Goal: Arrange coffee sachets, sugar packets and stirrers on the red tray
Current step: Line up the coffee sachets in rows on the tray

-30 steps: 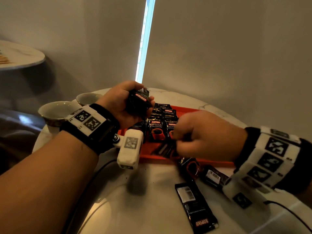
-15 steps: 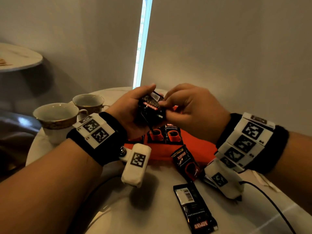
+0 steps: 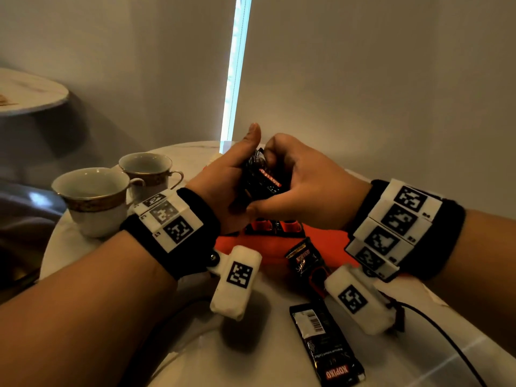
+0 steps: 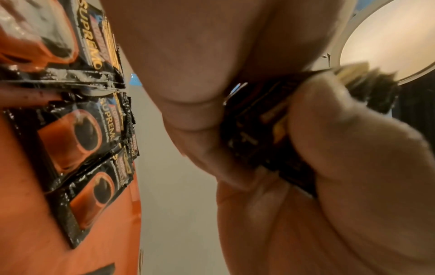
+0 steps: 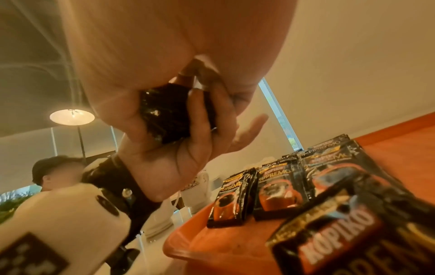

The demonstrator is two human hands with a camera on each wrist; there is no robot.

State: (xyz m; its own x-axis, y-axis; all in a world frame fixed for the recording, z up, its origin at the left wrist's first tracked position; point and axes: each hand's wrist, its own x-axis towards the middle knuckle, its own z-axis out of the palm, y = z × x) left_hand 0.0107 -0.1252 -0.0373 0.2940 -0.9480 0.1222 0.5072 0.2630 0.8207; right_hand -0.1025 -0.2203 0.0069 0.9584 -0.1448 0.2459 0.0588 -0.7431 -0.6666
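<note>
Both hands hold one stack of black coffee sachets in the air above the red tray. My left hand cups the stack from the left, fingers curled behind it and thumb sticking up. My right hand grips it from the right, fingers on its top end and thumb under it. The right wrist view shows the left fingers wrapped round the dark stack. Several sachets lie in rows on the tray. Another sachet leans over the tray's near edge.
A long black sachet lies on the white marble table in front of the tray. Two gold-rimmed cups stand at the left. A cable trails at the right. A person sits in the background.
My right hand came up from the tray to the stack in my left hand and now grips it from top and bottom. My left thumb has lifted off the stack.
</note>
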